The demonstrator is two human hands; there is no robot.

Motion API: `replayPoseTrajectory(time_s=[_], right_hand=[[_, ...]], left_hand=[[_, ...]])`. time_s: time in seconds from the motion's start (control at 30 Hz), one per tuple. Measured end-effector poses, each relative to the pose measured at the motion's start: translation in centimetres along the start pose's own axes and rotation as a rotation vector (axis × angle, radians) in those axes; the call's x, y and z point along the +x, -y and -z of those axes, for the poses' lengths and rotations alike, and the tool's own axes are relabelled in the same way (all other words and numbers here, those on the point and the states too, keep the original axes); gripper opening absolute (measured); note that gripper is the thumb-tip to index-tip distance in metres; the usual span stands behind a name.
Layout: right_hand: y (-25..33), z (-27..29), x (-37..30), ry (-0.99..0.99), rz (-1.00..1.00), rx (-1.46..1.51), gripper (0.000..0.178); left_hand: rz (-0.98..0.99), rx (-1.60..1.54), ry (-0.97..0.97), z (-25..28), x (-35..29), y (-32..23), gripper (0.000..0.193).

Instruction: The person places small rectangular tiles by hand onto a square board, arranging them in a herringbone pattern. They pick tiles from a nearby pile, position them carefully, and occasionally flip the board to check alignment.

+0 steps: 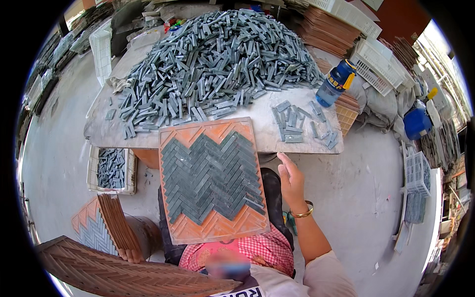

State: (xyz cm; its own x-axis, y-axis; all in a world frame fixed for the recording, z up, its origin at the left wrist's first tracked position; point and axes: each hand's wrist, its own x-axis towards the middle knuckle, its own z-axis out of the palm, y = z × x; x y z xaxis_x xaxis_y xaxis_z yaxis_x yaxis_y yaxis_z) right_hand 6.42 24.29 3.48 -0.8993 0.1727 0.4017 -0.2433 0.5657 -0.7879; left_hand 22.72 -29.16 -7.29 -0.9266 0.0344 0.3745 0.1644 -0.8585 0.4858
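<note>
An orange herringbone mould tray [213, 230] rests tilted between my lap and the table's front edge. Dark grey-green stone strips [213, 173] fill its zigzag middle; orange grooves show bare at both ends. My right hand [292, 180], a gold bangle at its wrist, is held open just right of this tray, fingers stretched and holding nothing. At the lower left, the fingers of my left hand [130, 255] curl over the edge of a brown herringbone mould tray [123, 270], which hides the palm and forearm. Several more brown trays [118, 222] stand on edge beside those fingers.
A big heap of stone strips [217, 64] covers the table [257, 141]. Loose strips [294, 119] and a blue bottle [335, 84] sit at its right. A white crate of strips [111, 171] stands below left. White crates [378, 64] and stacked brown trays [326, 32] are behind right.
</note>
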Motion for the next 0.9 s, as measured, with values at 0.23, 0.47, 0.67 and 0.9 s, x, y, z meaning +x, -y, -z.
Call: replayPoseTrajectory(time_s=[0.23,0.47,0.67,0.9], right_hand=[[0.4,0.3,-6.5,0.230,0.042,-0.144,0.023],[0.4,-1.8,-8.7,0.142,-0.037,-0.255,0.025],[0.8,-1.5,-8.6,0.133,-0.084,-0.216,0.023],[1.3,-2.0,-8.4,0.121,-0.168,-0.230,0.022]], left_hand=[[-0.030,0.083,-0.372,-5.8,2.6,1.7,0.017],[-0.025,0.071,-0.334,-8.3,4.8,2.6,0.017],[0.002,0.051,-0.349,-7.2,4.1,2.2,0.017],[-0.040,0.215,-0.540,-5.1,2.7,2.0,0.018]])
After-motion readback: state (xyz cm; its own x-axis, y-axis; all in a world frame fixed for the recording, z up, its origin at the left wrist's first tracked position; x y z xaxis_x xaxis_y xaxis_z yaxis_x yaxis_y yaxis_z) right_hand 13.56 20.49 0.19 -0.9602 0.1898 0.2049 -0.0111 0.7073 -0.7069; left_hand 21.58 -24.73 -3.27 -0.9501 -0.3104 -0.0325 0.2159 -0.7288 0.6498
